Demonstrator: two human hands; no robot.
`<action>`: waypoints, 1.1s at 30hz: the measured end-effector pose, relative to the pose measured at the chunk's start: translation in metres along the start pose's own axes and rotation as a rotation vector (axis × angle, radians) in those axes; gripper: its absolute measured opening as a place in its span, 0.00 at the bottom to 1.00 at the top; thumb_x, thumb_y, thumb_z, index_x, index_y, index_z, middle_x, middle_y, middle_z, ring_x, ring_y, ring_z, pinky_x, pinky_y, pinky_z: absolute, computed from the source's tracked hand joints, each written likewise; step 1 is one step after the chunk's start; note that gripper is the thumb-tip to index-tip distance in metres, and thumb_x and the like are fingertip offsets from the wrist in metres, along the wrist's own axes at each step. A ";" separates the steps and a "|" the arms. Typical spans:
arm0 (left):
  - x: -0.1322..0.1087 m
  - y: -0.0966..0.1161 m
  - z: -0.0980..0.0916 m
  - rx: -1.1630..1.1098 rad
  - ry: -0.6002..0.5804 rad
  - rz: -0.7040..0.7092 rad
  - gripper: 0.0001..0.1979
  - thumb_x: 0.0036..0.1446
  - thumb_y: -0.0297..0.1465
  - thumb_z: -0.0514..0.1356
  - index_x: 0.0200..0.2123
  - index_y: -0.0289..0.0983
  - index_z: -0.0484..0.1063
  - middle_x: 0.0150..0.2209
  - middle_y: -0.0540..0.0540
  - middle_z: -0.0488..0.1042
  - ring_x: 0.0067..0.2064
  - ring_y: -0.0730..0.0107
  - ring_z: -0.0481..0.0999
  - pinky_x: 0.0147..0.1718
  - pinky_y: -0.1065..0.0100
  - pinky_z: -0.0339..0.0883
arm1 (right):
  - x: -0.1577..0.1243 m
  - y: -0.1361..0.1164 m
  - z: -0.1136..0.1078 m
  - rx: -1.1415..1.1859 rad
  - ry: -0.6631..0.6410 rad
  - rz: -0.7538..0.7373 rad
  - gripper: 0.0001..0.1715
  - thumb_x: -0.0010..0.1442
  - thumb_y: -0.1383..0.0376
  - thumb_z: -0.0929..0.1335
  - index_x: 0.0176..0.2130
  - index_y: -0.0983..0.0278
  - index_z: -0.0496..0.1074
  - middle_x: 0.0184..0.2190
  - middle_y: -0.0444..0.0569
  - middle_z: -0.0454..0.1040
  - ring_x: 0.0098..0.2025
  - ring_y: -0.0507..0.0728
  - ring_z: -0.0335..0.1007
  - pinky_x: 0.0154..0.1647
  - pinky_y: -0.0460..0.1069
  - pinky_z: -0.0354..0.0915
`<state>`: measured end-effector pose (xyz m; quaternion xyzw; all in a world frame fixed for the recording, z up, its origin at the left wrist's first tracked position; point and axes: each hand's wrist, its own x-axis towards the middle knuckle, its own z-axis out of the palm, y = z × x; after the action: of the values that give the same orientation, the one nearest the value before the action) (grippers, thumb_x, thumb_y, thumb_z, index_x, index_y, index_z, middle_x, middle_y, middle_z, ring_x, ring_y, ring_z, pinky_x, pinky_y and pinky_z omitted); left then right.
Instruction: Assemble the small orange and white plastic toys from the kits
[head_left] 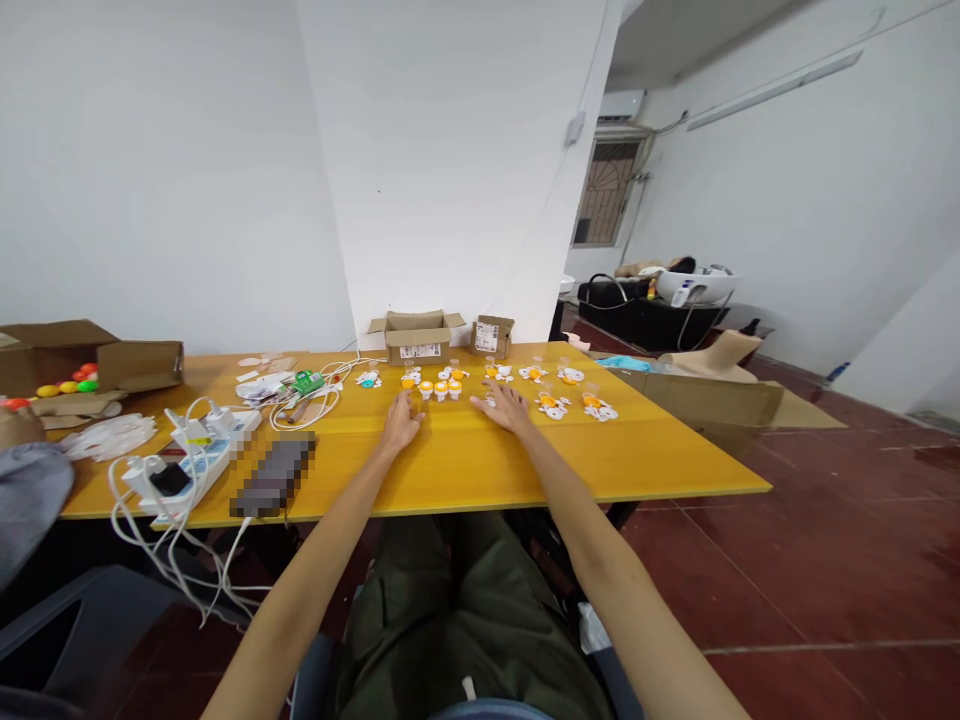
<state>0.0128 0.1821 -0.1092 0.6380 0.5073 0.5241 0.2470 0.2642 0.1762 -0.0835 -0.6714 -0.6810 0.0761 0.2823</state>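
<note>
My left hand rests on the yellow table with its fingers apart, holding nothing I can see. Just right of its fingertips stand three small white pieces with orange tops in a row. My right hand lies spread on the table, palm down. Beyond its fingers is a small group of white and orange parts. To its right are loose white and orange parts and another such cluster. Something small and pale is by my right thumb, too small to name.
An open cardboard box and a smaller box stand against the wall. At left lie a power strip with tangled white cables, a blurred dark device, a green packet and a box with coloured balls. The table's edge is near me.
</note>
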 end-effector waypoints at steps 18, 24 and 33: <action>-0.008 0.012 -0.002 0.060 0.022 -0.006 0.16 0.45 0.20 0.68 0.39 0.39 0.73 0.40 0.47 0.76 0.42 0.65 0.76 0.47 0.62 0.72 | -0.013 0.010 0.013 -0.007 -0.046 -0.285 0.24 0.64 0.53 0.67 0.57 0.58 0.67 0.54 0.56 0.72 0.54 0.63 0.69 0.57 0.58 0.63; -0.007 0.015 -0.001 0.019 0.056 -0.032 0.15 0.45 0.19 0.68 0.36 0.38 0.73 0.37 0.46 0.76 0.38 0.66 0.77 0.43 0.63 0.74 | -0.027 -0.007 0.022 0.037 -0.092 -0.410 0.24 0.66 0.55 0.66 0.59 0.57 0.65 0.56 0.55 0.71 0.57 0.62 0.67 0.60 0.59 0.61; -0.006 0.016 -0.006 -0.034 0.082 0.021 0.03 0.52 0.26 0.63 0.32 0.38 0.73 0.35 0.47 0.78 0.38 0.63 0.79 0.44 0.61 0.73 | -0.045 -0.056 0.048 0.146 -0.155 -0.547 0.24 0.65 0.55 0.68 0.58 0.57 0.66 0.56 0.54 0.70 0.57 0.62 0.67 0.58 0.59 0.62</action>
<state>0.0137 0.1698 -0.0964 0.6169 0.5011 0.5611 0.2312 0.1891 0.1412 -0.1085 -0.4330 -0.8489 0.0971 0.2870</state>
